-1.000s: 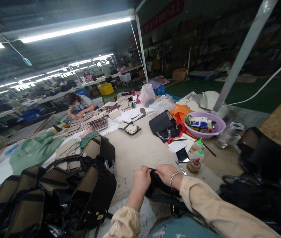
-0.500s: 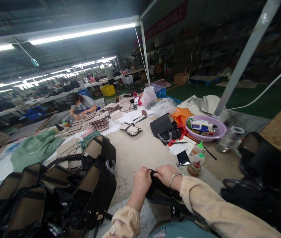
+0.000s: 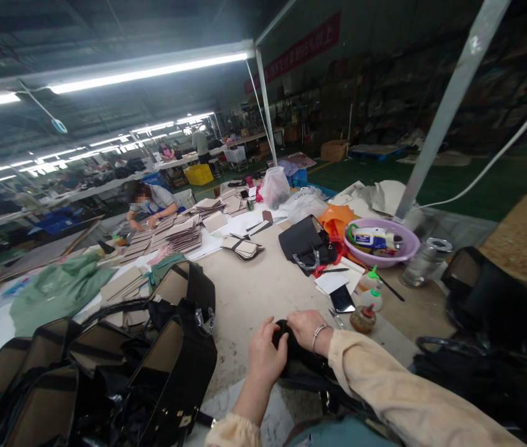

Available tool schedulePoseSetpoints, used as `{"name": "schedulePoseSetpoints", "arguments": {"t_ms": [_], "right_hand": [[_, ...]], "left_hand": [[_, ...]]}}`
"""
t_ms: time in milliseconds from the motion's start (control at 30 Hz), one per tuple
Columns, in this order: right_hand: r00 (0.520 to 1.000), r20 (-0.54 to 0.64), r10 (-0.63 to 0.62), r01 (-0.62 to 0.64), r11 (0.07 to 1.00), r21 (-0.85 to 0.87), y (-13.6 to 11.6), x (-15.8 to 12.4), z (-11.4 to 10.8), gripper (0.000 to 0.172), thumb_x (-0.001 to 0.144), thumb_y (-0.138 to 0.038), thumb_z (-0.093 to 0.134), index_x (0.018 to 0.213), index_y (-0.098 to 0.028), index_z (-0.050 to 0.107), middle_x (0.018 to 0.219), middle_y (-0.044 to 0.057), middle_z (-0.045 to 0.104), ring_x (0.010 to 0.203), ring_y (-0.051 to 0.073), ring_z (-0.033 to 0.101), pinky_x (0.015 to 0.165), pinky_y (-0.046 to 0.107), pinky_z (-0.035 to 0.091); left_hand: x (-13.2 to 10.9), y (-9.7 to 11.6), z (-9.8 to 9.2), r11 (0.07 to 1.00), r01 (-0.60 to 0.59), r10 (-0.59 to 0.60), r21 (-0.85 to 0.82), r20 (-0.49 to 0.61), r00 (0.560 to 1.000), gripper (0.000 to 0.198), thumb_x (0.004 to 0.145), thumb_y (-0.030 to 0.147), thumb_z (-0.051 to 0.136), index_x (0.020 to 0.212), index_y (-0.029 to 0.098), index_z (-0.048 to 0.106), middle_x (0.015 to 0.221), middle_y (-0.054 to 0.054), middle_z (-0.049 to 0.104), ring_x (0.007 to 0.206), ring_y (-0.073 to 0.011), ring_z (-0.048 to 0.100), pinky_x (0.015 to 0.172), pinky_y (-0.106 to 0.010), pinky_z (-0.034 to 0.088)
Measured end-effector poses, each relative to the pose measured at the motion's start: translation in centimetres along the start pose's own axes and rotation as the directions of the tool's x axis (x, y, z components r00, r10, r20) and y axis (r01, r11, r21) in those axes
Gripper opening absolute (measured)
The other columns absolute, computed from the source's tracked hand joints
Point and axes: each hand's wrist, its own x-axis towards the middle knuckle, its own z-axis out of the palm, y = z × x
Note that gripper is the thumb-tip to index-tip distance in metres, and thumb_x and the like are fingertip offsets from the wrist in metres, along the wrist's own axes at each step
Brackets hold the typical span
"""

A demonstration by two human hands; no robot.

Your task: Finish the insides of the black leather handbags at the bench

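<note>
A black bag point(image 3: 307, 366) lies across my lap at the table's near edge, much of it hidden under my hands and sleeve. My right hand point(image 3: 304, 328), with a bracelet at its wrist, is closed on the bag's upper edge. At the bag's left end, my left hand point(image 3: 267, 351) has its thumb and fingers parted, with black material showing in the gap. Just beyond lie some small metal tools point(image 3: 337, 320), a round reddish-brown pot point(image 3: 363, 318) and a black phone point(image 3: 342, 299).
Several black bags point(image 3: 170, 366) crowd the left side. Another black bag point(image 3: 307, 242) sits ahead, beside a purple basin point(image 3: 412, 245). Glue bottles point(image 3: 372, 299) and a glass jar point(image 3: 424, 267) stand to the right. A co-worker point(image 3: 151, 202) bends over stacked beige panels point(image 3: 182, 236).
My left hand's fingers have parted from a closed pinch on the bag's edge. The right hand keeps its hold. The whole view has shifted slightly.
</note>
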Motion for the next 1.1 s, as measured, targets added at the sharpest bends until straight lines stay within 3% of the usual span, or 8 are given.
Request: {"name": "schedulePoseSetpoints", "arguments": {"t_ms": [67,133,233,333,400,467,767,1100], "right_hand": [[1.000,-0.009,0.024,-0.024,1.000,0.006,0.3,0.0,0.1,0.030,0.088,-0.025,0.033,0.091,-0.016,0.061,0.089,0.009,0.067,0.081,0.021,0.063,0.067,0.028,0.044],[0.999,-0.014,0.040,-0.040,0.999,0.011,0.4,0.1,0.2,0.031,0.089,-0.027,0.032,0.090,-0.016,0.062,0.089,0.010,0.067,0.081,0.021,0.063,0.068,0.029,0.044],[0.999,-0.018,0.038,-0.038,0.999,0.015,0.2,0.4,0.4,0.032,0.088,-0.028,0.032,0.088,-0.017,0.062,0.086,0.010,0.067,0.079,0.023,0.063,0.068,0.031,0.044],[1.000,-0.022,0.015,-0.014,1.000,0.021,-0.2,0.4,0.4,0.031,0.087,-0.027,0.033,0.086,-0.018,0.063,0.086,0.010,0.068,0.079,0.022,0.063,0.069,0.031,0.045],[1.000,-0.024,0.002,-0.001,1.000,0.023,-0.3,0.3,0.4,0.031,0.087,-0.026,0.034,0.086,-0.018,0.063,0.087,0.009,0.068,0.080,0.022,0.063,0.069,0.030,0.045],[1.000,-0.025,-0.001,0.001,1.000,0.021,-0.4,0.2,0.2,0.030,0.086,-0.026,0.035,0.086,-0.018,0.063,0.087,0.009,0.068,0.080,0.022,0.063,0.069,0.030,0.045],[0.998,-0.028,0.055,-0.054,0.998,0.024,-0.9,0.6,-0.1,0.029,0.084,-0.025,0.038,0.087,-0.016,0.066,0.084,0.011,0.068,0.079,0.023,0.064,0.068,0.030,0.046],[0.999,-0.021,0.043,-0.041,0.997,0.068,-0.3,1.4,0.9,0.033,0.084,-0.026,0.035,0.087,-0.018,0.066,0.083,0.011,0.068,0.078,0.023,0.064,0.067,0.031,0.046]], "left_hand": [[-1.1,-0.3,-0.2,0.998,0.044,-0.043,-0.046,0.002,0.999,0.040,0.075,0.028,0.055,0.113,0.016,0.050,0.128,-0.012,0.049,0.118,-0.0208,0.047,0.099,-0.034,0.038],[-2.1,-0.8,-0.3,0.983,0.170,-0.166,-0.071,0.067,0.984,0.067,0.071,0.032,0.059,0.131,0.014,0.033,0.134,-0.014,0.044,0.121,-0.0232,0.044,0.099,-0.036,0.038],[-3.3,-1.3,-0.5,0.905,0.413,-0.383,-0.100,0.228,0.895,0.087,0.070,0.036,0.060,0.139,0.010,0.015,0.130,-0.017,0.048,0.112,-0.0235,0.052,0.091,-0.032,0.043],[-3.8,-1.3,-0.6,0.860,0.491,-0.425,-0.142,0.336,0.841,0.068,0.073,0.029,0.055,0.133,0.007,0.032,0.112,-0.013,0.062,0.099,-0.0204,0.060,0.083,-0.027,0.046],[-3.7,-1.0,-0.8,0.871,0.464,-0.389,-0.163,0.349,0.852,0.046,0.072,0.022,0.051,0.117,0.010,0.052,0.099,-0.008,0.068,0.093,-0.0196,0.061,0.080,-0.025,0.046],[-3.5,-0.7,-0.9,0.879,0.445,-0.371,-0.169,0.343,0.863,0.034,0.071,0.016,0.048,0.102,0.012,0.061,0.093,-0.006,0.069,0.089,-0.0197,0.062,0.078,-0.025,0.046],[-2.8,-0.4,0.2,0.862,0.489,-0.439,-0.131,0.287,0.851,0.039,0.070,0.006,0.038,0.100,0.011,0.062,0.089,-0.008,0.069,0.087,-0.0192,0.062,0.076,-0.025,0.046],[-2.8,-1.0,1.2,0.867,0.498,-0.476,-0.013,0.276,0.835,0.034,0.072,0.007,0.040,0.098,0.014,0.061,0.067,-0.004,0.066,0.067,-0.0158,0.062,0.065,-0.024,0.047]]}}
